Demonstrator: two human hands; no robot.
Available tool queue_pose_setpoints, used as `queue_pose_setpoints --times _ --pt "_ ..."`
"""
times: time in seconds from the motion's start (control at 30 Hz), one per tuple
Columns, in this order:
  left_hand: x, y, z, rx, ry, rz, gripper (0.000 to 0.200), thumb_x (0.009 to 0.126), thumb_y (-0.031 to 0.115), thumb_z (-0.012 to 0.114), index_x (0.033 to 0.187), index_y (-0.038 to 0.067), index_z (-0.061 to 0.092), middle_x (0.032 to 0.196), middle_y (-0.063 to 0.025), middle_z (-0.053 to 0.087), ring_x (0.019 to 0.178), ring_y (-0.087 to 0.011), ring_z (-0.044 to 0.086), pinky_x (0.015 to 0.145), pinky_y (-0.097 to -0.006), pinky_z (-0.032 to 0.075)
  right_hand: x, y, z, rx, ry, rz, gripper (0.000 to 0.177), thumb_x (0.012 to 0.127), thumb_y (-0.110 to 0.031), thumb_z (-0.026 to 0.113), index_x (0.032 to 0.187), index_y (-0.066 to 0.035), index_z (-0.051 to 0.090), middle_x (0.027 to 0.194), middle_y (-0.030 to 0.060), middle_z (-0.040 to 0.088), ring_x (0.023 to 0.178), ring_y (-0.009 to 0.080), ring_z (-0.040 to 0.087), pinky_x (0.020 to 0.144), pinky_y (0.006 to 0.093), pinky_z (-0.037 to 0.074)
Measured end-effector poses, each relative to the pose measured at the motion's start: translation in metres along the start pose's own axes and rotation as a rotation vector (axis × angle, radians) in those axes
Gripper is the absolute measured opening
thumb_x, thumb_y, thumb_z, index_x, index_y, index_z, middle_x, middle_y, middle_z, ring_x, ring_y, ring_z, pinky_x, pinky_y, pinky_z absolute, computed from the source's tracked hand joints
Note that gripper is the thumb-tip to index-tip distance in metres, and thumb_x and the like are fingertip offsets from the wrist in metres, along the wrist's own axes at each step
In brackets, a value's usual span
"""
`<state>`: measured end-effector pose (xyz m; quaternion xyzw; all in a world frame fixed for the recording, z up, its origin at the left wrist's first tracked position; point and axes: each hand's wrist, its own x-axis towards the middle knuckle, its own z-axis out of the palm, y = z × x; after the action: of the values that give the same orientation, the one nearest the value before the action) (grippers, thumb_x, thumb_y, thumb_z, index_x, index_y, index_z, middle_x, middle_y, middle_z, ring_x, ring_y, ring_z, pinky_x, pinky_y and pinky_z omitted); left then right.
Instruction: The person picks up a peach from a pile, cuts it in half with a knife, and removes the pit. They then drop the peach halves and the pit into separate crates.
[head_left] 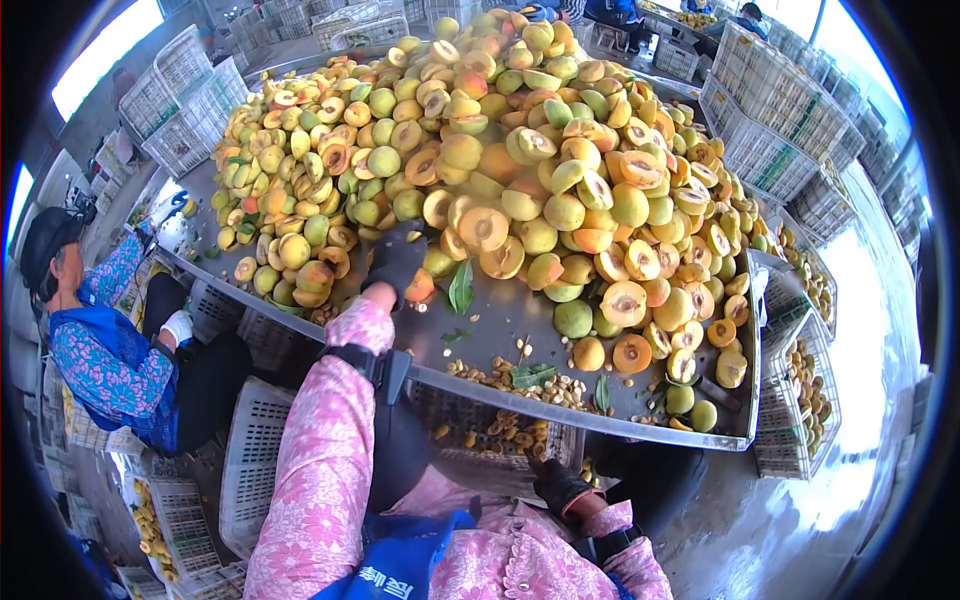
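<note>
A heap of yellow, green and red-blushed apricots (485, 228), many halved with the stone cavity showing, covers much of a metal table (500, 335). My left hand (398, 258), in a dark glove, reaches forward to the heap's near edge and touches the fruit there. Its fingertips are partly hidden among the apricots, so a hold cannot be made out. Low over my lap is my right hand (562, 488), also dark-gloved, with its fingers curled. Whatever is inside it is hidden. Just behind it, below the table edge, a crate (470, 465) holds apricot pieces.
Loose stones (530, 385) and green leaves (461, 287) lie along the table's raised front rim. To the left sits a co-worker (120, 340) in a blue vest. Stacked white crates (775, 115) flank the table, and a filled crate (800, 395) stands at the right corner.
</note>
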<state>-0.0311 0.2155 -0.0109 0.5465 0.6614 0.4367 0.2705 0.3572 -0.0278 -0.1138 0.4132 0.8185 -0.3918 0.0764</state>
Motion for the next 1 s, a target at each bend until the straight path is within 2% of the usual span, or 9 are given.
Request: queue_pose_setpoints --times 0.1,0.2,0.27,0.37,0.4,0.57,0.63,0.87,1.0 --pt "-0.055 0.017 -0.011 -1.031 -0.144 0.027 0.031 0.082 0.006 0.053 0.112 -0.001 0.053 0.099 -0.0118 0.062 0.092 -0.0175 0.060 0.081 -0.0298 0.051 -0.009 -0.017 -0.027 0.170 0.181 -0.101 0.031 0.083 -0.022 0.055 0.104 0.000 0.049 0.077 0.0182 0.057 0.068 0.0327 0.059 0.058 0.0400 0.047" --pt "-0.100 0.045 -0.018 -0.524 -0.199 0.084 0.028 0.086 0.009 0.052 0.111 -0.003 0.051 0.106 -0.0150 0.058 0.099 -0.0238 0.056 0.084 -0.0392 0.049 -0.008 -0.025 -0.039 0.500 0.185 -0.076 0.023 0.084 -0.017 0.058 0.100 -0.003 0.048 0.071 0.0077 0.056 0.057 0.0192 0.057 0.050 0.0312 0.045" --pt "-0.127 0.086 -0.016 -1.606 -0.258 -0.593 0.032 0.090 0.023 0.046 0.110 -0.001 0.051 0.107 -0.0169 0.057 0.102 -0.0295 0.054 0.091 -0.0472 0.044 -0.011 -0.049 -0.069 0.821 0.087 0.041 0.023 0.084 -0.012 0.058 0.102 -0.003 0.048 0.079 0.0058 0.055 0.066 0.0142 0.054 0.057 0.0282 0.044" --pt "-0.160 0.084 0.008 -1.775 -0.267 -0.670 0.032 0.088 0.020 0.050 0.112 -0.001 0.051 0.108 -0.0149 0.057 0.100 -0.0279 0.056 0.093 -0.0443 0.043 -0.029 -0.108 -0.119 1.042 0.069 0.019 0.027 0.082 -0.005 0.059 0.107 -0.002 0.048 0.094 0.0074 0.053 0.084 0.0129 0.050 0.073 0.0272 0.044" --pt "-0.181 0.096 0.016 -0.948 -0.241 -0.101 0.036 0.078 0.005 0.060 0.113 -0.001 0.051 0.105 -0.0135 0.059 0.101 -0.0247 0.056 0.091 -0.0381 0.045 -0.030 -0.121 -0.125 1.017 0.109 -0.013 0.028 0.083 -0.005 0.058 0.108 -0.002 0.047 0.095 0.0072 0.053 0.085 0.0133 0.051 0.074 0.0275 0.044" --pt "-0.226 0.117 0.022 -0.689 -0.401 0.023 0.040 0.085 0.001 0.051 0.124 -0.003 0.042 0.122 -0.0145 0.051 0.110 -0.0210 0.052 0.095 -0.0328 0.043 -0.029 -0.137 -0.120 0.815 0.342 -0.098 0.029 0.083 -0.009 0.058 0.109 -0.003 0.046 0.093 0.0114 0.055 0.085 0.0222 0.054 0.074 0.0320 0.044" --pt "-0.236 0.111 0.040 -1.324 -0.446 -0.276 0.038 0.090 0.010 0.047 0.125 -0.003 0.041 0.124 -0.0143 0.049 0.112 -0.0199 0.050 0.096 -0.0331 0.041 -0.028 -0.137 -0.119 0.772 0.397 -0.092 0.027 0.083 -0.012 0.059 0.106 -0.003 0.047 0.089 0.0142 0.054 0.078 0.0263 0.055 0.070 0.0348 0.044" --pt "-0.252 0.079 0.070 -1.460 -0.457 -0.452 0.049 0.095 0.034 0.035 0.125 -0.005 0.042 0.127 -0.0158 0.046 0.112 -0.0246 0.049 0.099 -0.0372 0.037 -0.030 -0.140 -0.102 0.754 0.403 -0.130 0.022 0.082 -0.012 0.060 0.097 -0.001 0.048 0.080 0.0139 0.051 0.073 0.0276 0.054 0.066 0.0364 0.042" --pt "-0.250 0.115 0.055 -1.851 -0.497 -0.557 0.048 0.095 0.032 0.034 0.125 -0.005 0.042 0.129 -0.0172 0.044 0.117 -0.0265 0.045 0.101 -0.0389 0.035 -0.027 -0.126 -0.095 0.639 0.401 -0.157 0.031 0.083 -0.010 0.060 0.110 -0.006 0.046 0.080 0.0019 0.051 0.062 0.0067 0.047 0.051 0.0245 0.041"
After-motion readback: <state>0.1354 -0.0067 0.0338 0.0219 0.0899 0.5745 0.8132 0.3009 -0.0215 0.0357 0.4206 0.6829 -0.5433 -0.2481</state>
